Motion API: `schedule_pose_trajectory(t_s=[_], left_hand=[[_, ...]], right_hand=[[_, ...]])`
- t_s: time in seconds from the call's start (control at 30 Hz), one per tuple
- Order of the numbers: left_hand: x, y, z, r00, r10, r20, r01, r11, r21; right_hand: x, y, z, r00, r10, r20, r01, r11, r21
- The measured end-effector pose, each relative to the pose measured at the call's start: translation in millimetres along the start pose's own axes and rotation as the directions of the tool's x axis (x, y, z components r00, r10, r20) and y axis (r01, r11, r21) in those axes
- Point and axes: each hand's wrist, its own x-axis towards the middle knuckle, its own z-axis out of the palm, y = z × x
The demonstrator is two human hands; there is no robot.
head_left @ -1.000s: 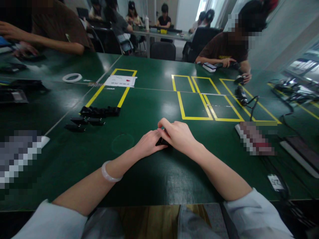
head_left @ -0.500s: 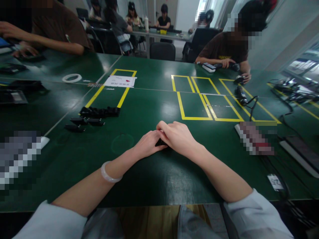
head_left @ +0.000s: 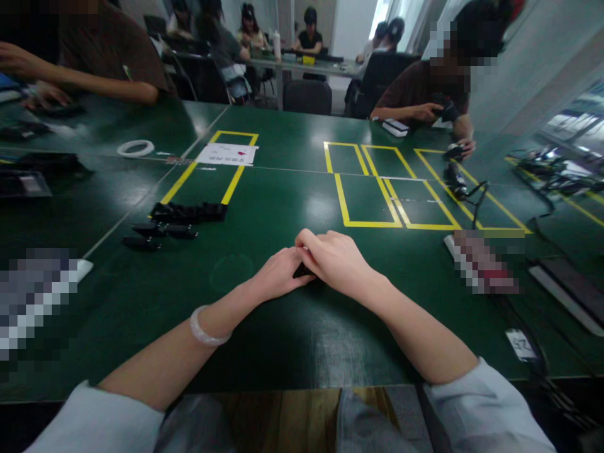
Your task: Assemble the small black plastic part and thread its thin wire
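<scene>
At the middle of the green table my left hand and my right hand meet, touching each other. Their fingers are curled closed around a small black object. Only a dark sliver of it shows between the hands, so its kind is hidden. The right hand lies partly over the left fingertips. To the left are several small black pieces with metal tips, and behind them a row of black parts.
Yellow tape outlines mark the green table. A white paper sheet and a white tape roll lie further back. Phone-like devices and cables are at right. Co-workers sit across the table, at left and right.
My hands stay in place around the small black object. Across the table, the co-worker at right has shifted the dark device in one hand.
</scene>
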Motion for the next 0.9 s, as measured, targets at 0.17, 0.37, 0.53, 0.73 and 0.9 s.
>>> schedule_pose_trajectory(t_s=[0.17,0.37,0.53,0.73,0.9], left_hand=[[-0.8,-1.0,0.9,1.0,0.01,-0.011,-0.01,1.0,-0.006],[-1.2,-2.0,1.0,1.0,-0.012,0.016,0.012,1.0,0.011],[0.0,0.4,-0.7,1.0,0.018,-0.022,-0.019,1.0,-0.016],[-0.2,1.4,-2.4,1.0,0.022,-0.005,-0.022,0.999,-0.05],[-0.7,-1.1,-0.2,1.0,0.016,-0.015,-0.016,1.0,-0.026]], right_hand=[[0.1,-0.9,-2.0,1.0,-0.004,-0.003,0.004,0.999,0.037],[0.3,0.1,0.5,1.0,-0.003,0.0,0.003,1.0,0.01],[-0.4,-1.0,-0.3,1.0,0.006,-0.024,-0.006,1.0,0.024],[0.2,-0.1,0.6,1.0,-0.005,-0.025,0.005,1.0,0.014],[0.2,0.1,1.0,0.999,-0.004,-0.034,0.005,1.0,0.01]])
